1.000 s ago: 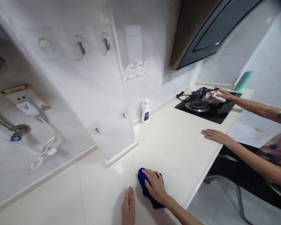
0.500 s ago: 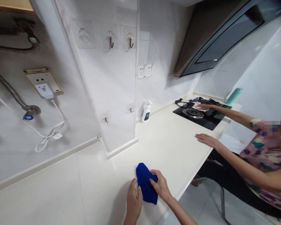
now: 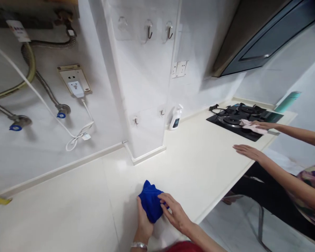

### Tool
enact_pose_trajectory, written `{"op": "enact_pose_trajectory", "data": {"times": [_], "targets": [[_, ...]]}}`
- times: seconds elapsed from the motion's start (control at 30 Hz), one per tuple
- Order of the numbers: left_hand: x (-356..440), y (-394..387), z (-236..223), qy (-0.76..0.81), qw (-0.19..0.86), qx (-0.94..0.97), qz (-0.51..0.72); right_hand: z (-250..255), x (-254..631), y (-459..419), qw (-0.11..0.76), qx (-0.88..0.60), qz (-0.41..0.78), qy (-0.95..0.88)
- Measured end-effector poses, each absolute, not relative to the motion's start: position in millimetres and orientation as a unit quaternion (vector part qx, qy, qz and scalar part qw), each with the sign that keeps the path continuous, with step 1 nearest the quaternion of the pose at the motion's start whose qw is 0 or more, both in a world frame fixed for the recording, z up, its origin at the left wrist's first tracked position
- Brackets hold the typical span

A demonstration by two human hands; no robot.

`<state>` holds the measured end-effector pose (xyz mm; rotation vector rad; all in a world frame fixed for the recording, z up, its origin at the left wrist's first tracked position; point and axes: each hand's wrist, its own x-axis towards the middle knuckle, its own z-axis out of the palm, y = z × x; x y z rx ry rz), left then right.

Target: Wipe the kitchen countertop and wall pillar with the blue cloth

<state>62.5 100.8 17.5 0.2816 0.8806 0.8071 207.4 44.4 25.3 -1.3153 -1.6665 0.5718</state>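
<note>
A folded blue cloth is held up just over the white counter near me. My left hand, with a bracelet on its wrist, grips the cloth from below and the left; part of its fingers is hidden behind the fabric. At the right edge of the cloth, my right hand has its thumb and fingers bent around the fabric.
On the white counter a spray bottle stands by the wall pillar. At right, a co-worker's hand presses a pale pink cloth on the gas hob; their other hand rests on the counter. A range hood hangs above.
My view has swung left. My left hand has gone from beside the blue cloth to gripping it, and the cloth is more bunched. The co-worker's pink cloth has shifted toward the hob's front.
</note>
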Motion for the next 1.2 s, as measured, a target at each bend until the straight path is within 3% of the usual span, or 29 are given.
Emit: {"op": "enact_pose_trajectory", "data": {"times": [0.3, 0.43, 0.6, 0.9, 1.13, 1.2], "targets": [[58, 95, 13, 0.437, 0.794, 0.153, 0.393, 25, 191, 58, 0.377, -0.55, 0.214, -0.714], [52, 121, 32, 0.418, 0.784, 0.106, 0.447, 40, 214, 67, 0.447, -0.543, 0.191, -0.684], [45, 164, 61, 0.402, 0.686, 0.183, 0.578, 65, 243, 88, 0.538, -0.528, 0.162, -0.637], [37, 121, -12, 0.549, 0.649, 0.237, 0.471, -43, 259, 64, 0.5, -0.606, 0.208, -0.583], [6, 144, 3, 0.638, 0.577, 0.366, 0.355, -42, 252, 72, 0.499, -0.64, 0.197, -0.549], [-7, 147, 11, 0.684, 0.48, 0.434, 0.337, -40, 251, 72, 0.477, -0.646, 0.207, -0.559]]}}
